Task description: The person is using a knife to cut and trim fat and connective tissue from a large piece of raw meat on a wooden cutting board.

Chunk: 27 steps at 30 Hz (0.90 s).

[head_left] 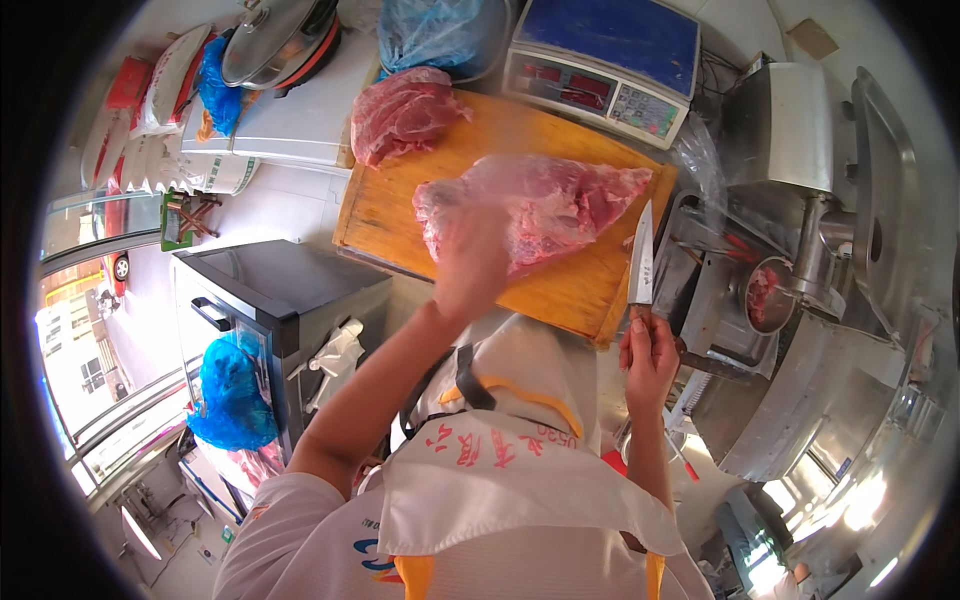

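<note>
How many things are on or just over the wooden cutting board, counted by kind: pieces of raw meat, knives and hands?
Raw pink meat pieces: 2, the large slab gripped by the left hand, and a smaller piece at the far corner of the orange wooden cutting board
Steel-bladed knives: 1, the knife held blade up
Hands: 2, left hand, right hand
Total: 5

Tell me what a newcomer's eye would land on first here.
First, the big slab of raw pink meat the left hand grips above the wooden cutting board at centre. Next, the knife held point-up in the right hand by the board's right edge. A second meat piece lies at the board's far left corner, beside a blue-topped scale.
</note>
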### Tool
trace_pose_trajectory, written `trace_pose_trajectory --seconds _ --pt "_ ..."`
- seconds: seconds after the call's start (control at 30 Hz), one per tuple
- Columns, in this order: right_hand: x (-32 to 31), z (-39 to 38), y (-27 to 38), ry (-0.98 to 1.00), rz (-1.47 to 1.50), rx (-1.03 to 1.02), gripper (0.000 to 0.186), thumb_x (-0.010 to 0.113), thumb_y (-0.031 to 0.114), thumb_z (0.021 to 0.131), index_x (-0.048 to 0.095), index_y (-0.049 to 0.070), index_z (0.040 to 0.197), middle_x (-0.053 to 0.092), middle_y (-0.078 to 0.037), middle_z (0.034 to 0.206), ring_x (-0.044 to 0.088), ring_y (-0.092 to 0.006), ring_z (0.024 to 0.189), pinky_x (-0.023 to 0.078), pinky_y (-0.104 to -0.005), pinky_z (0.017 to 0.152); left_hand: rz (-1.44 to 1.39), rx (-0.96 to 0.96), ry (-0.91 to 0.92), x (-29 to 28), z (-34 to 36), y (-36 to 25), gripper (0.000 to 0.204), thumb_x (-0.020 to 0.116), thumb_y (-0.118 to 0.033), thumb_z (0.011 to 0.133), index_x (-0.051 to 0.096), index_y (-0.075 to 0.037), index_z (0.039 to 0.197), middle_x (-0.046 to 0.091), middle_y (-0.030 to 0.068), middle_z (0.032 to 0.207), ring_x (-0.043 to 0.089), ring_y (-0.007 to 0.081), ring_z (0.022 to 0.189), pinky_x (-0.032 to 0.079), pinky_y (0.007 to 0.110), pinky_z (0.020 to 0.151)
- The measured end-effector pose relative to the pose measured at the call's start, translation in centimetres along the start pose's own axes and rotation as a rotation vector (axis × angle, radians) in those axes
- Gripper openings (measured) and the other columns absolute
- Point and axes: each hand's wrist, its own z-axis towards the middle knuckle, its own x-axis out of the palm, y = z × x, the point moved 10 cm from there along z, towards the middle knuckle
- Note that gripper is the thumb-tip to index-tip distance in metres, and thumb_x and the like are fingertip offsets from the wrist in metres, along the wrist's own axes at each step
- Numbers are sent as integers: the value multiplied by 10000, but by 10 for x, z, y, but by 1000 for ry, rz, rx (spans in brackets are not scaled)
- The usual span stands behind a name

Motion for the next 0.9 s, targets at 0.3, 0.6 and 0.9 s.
trace_pose_trajectory --seconds 0.3,0.6,0.9 --pt "8 -2 2 5 -50 27 167 608 158 1151 693 14 1160 611 -6 788 492 -52 593 377 -228 534 111 -23 163 4 25 43 225 728 -65 852 712 -34 1074 716 162 1090 673 412 1083 554 502 975" --pt "39 4 5 104 -78 64 162 621 156 1145 686 8 1129 599 6 769 489 -54 595 379 -239 539 -60 -87 188 2 34 54 186 717 -13 788 688 -34 971 704 160 952 669 404 984 546 506 884" --pt "132 39 11 310 -492 -250 210 655 226 1136 682 18 1139 637 -46 739 583 -131 602 480 -338 573 -73 -146 127 1 35 87 126 765 -98 753 683 -13 798 669 175 770 660 400 776 539 490 753"
